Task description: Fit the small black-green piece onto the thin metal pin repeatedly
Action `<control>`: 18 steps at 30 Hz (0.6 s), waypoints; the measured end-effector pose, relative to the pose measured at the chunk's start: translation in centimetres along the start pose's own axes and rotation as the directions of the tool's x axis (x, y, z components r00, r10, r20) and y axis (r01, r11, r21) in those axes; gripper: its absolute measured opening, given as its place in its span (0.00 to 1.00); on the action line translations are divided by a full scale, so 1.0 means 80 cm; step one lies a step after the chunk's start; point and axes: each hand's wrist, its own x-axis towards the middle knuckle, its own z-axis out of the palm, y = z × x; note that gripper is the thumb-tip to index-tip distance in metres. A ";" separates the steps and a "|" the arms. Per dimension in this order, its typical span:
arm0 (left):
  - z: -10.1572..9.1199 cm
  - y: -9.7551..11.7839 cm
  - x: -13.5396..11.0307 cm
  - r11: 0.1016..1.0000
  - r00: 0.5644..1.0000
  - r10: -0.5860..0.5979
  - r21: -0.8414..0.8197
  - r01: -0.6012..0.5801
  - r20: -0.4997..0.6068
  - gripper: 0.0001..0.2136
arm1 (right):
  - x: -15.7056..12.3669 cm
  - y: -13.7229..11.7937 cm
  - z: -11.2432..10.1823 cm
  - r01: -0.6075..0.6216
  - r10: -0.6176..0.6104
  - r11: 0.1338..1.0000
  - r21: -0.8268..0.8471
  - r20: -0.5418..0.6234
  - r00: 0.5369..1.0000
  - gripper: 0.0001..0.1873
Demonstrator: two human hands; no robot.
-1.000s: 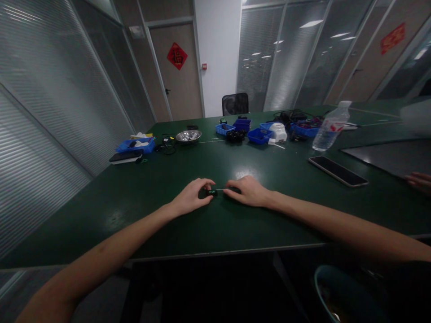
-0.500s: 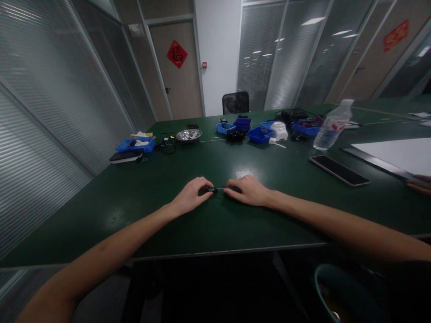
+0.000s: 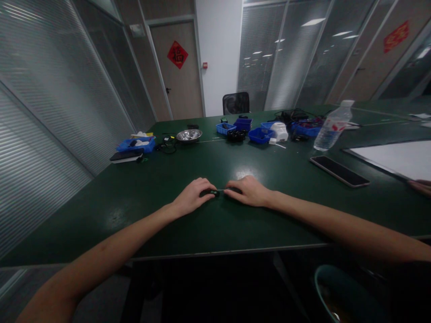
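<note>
My left hand [image 3: 194, 195] rests low over the green table, its thumb and fingers closed on a small black part [image 3: 214, 192] with green marks. Facing it, my right hand [image 3: 249, 190] grips the dark handle [image 3: 235, 189] of a thin tool that looks like a screwdriver. Its slim, pale shaft [image 3: 221, 190] spans the short gap between the hands, its tip at the black part. Whether the tip sits inside the part is too small to tell. My fingers hide most of both things.
A phone [image 3: 339, 171] and a water bottle [image 3: 332, 128] stand to the right, near a white sheet [image 3: 400, 157] and another person's hand [image 3: 420, 185]. Farther back are a metal bowl [image 3: 189, 136], blue trays [image 3: 261, 135] and cables. A notebook [image 3: 126, 156] lies left.
My left hand and the black part have shifted slightly right, so less of the shaft shows. My right hand has barely moved. The metallic strip along the white sheet now looks narrower.
</note>
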 end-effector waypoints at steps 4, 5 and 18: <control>0.003 0.000 0.001 1.000 1.000 -0.002 0.026 0.002 -0.012 0.10 | 0.000 0.001 0.002 0.002 -0.002 1.000 -0.026 0.003 1.000 0.27; 0.004 -0.001 0.001 1.000 1.000 -0.004 0.029 0.004 -0.017 0.10 | 0.001 0.001 0.002 0.000 0.000 1.000 -0.029 0.006 1.000 0.27; 0.002 0.002 0.001 0.995 0.993 -0.101 0.016 0.102 -0.059 0.08 | 0.001 0.000 0.001 -0.007 0.007 1.000 -0.017 0.009 1.000 0.27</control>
